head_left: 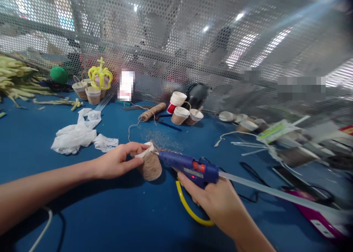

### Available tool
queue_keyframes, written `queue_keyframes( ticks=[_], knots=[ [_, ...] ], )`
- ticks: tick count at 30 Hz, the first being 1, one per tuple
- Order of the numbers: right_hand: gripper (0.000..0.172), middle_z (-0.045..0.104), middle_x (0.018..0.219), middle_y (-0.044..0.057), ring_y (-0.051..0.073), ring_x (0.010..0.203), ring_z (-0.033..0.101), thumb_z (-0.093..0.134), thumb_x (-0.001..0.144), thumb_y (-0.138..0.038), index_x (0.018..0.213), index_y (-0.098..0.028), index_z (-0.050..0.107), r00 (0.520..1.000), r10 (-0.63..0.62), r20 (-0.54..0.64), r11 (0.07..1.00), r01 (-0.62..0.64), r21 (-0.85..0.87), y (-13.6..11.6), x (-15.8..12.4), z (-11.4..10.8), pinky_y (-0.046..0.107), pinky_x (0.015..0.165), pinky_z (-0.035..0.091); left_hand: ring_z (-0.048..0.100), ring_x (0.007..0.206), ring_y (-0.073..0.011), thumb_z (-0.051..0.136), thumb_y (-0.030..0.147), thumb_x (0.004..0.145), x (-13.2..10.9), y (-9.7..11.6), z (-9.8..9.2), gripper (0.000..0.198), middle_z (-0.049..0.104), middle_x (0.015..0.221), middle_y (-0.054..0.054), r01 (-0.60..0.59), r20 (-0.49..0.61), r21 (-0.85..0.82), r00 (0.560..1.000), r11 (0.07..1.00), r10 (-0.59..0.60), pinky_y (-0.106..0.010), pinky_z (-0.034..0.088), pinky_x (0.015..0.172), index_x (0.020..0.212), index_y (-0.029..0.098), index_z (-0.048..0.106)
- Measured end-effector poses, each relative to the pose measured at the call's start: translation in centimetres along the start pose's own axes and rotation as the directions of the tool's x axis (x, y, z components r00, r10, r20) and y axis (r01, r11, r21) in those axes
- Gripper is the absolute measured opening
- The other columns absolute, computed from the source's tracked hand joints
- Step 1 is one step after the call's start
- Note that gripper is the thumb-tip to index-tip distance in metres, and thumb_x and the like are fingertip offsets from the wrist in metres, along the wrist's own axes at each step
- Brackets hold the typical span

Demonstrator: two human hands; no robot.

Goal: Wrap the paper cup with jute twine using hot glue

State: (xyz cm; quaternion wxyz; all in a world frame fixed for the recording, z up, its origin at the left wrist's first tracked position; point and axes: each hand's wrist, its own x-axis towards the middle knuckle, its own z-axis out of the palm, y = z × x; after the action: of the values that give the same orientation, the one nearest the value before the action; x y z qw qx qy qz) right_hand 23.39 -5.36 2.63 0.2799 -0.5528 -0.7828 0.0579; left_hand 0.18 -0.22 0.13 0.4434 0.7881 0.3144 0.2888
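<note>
My left hand (121, 160) pinches the white rim of a small cup (151, 166) wrapped in brown twine or burlap. The cup is tipped on its side, its base toward me. In my right hand (212, 197) is a blue glue gun (187, 165) with a red light lit and a long clear glue stick (261, 189) out of its back. The nozzle meets the cup near its rim; whether it touches cannot be made out. Behind the cup lies a roll of twine (153, 111), with a loose strand trailing toward it. A yellow curved piece (190, 208) lies below the glue gun.
Crumpled white cloth (74, 136) lies at left. Several wrapped cups (180, 115) stand at the back, beside a dark round object (198, 94). A yellow crown (100, 77) tops another cup group. At right are a purple power strip (317, 219) and clutter. A perforated metal screen (165, 42) closes the back.
</note>
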Motion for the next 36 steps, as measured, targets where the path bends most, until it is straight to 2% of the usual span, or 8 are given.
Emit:
queue_keyframes(
  ticks=[7,13,16,19,25,28,31,36],
  knots=[
    [0.023,0.064,0.053,0.005,0.020,0.052,0.061,0.045,0.077,-0.030,0.066,-0.021,0.063,0.997,0.027,-0.066,0.999,-0.025,0.031,-0.8,-0.3,0.5,0.031,0.053,0.050,0.044,0.116,-0.0210,0.043,0.026,0.084,0.1,0.2,0.0,0.012,0.054,0.118,-0.010,0.006,-0.002,-0.016,1.000,1.000,-0.006,-0.033,0.037,0.094,0.080,0.016,0.049],
    [0.017,0.065,0.055,0.002,0.022,0.065,0.064,0.048,0.075,-0.029,0.076,-0.027,0.065,0.993,-0.100,0.069,0.995,0.099,0.017,-0.1,-0.9,-0.7,0.032,0.058,0.050,0.047,0.112,-0.0196,0.042,0.025,0.085,0.1,0.1,0.1,0.013,0.052,0.122,-0.009,-0.013,-0.002,-0.024,1.000,1.000,0.013,-0.032,0.036,0.093,0.078,0.016,0.049],
    [0.019,0.067,0.060,0.003,0.022,0.067,0.064,0.048,0.075,-0.027,0.080,-0.028,0.066,0.990,-0.116,0.082,0.993,0.117,-0.005,0.4,-1.2,-0.9,0.033,0.061,0.049,0.047,0.111,-0.0191,0.042,0.026,0.085,0.1,0.0,0.1,0.014,0.052,0.122,-0.009,-0.028,-0.002,-0.026,1.000,0.999,0.028,-0.031,0.037,0.092,0.078,0.016,0.049],
    [0.021,0.066,0.059,0.003,0.023,0.064,0.064,0.046,0.075,-0.029,0.081,-0.028,0.066,0.994,-0.102,0.048,0.995,0.103,-0.015,0.7,-1.3,-0.5,0.035,0.060,0.049,0.046,0.113,-0.0197,0.042,0.027,0.085,0.1,-0.1,0.1,0.015,0.053,0.121,-0.010,-0.037,0.004,-0.023,0.999,0.999,0.037,-0.033,0.037,0.093,0.078,0.016,0.048],
    [0.026,0.061,0.050,0.004,0.021,0.051,0.060,0.043,0.078,-0.031,0.071,-0.023,0.067,1.000,0.005,-0.022,0.999,-0.006,-0.040,0.4,-0.4,0.2,0.033,0.053,0.048,0.046,0.113,-0.0203,0.042,0.027,0.085,0.1,-0.2,0.0,0.016,0.051,0.124,-0.009,-0.024,0.009,-0.019,1.000,1.000,0.024,-0.033,0.036,0.094,0.074,0.016,0.046],
    [0.028,0.055,0.041,0.002,0.019,0.045,0.057,0.044,0.077,-0.034,0.072,-0.022,0.068,1.000,-0.031,0.003,0.998,0.031,-0.050,0.7,-0.1,0.0,0.031,0.050,0.046,0.047,0.112,-0.0213,0.043,0.028,0.084,0.1,-0.2,0.0,0.016,0.051,0.124,-0.009,-0.016,0.003,-0.024,1.000,1.000,0.016,-0.033,0.037,0.092,0.076,0.016,0.048],
    [0.029,0.057,0.045,0.002,0.018,0.048,0.057,0.043,0.077,-0.033,0.071,-0.022,0.069,0.996,-0.076,0.037,0.995,0.079,-0.066,1.0,0.1,-0.4,0.028,0.050,0.045,0.047,0.112,-0.0215,0.043,0.029,0.084,0.1,-0.3,0.0,0.016,0.051,0.123,-0.009,-0.017,0.004,-0.019,1.000,1.000,0.017,-0.033,0.038,0.092,0.078,0.016,0.049],
    [0.028,0.054,0.040,0.001,0.016,0.044,0.055,0.045,0.077,-0.033,0.069,-0.021,0.069,0.996,-0.069,0.056,0.997,0.071,-0.034,0.3,0.3,-0.9,0.025,0.046,0.044,0.047,0.111,-0.0212,0.043,0.030,0.084,0.0,-0.4,0.0,0.017,0.052,0.123,-0.009,-0.022,0.007,-0.005,1.000,1.000,0.022,-0.033,0.038,0.091,0.077,0.016,0.049]
  ],
)
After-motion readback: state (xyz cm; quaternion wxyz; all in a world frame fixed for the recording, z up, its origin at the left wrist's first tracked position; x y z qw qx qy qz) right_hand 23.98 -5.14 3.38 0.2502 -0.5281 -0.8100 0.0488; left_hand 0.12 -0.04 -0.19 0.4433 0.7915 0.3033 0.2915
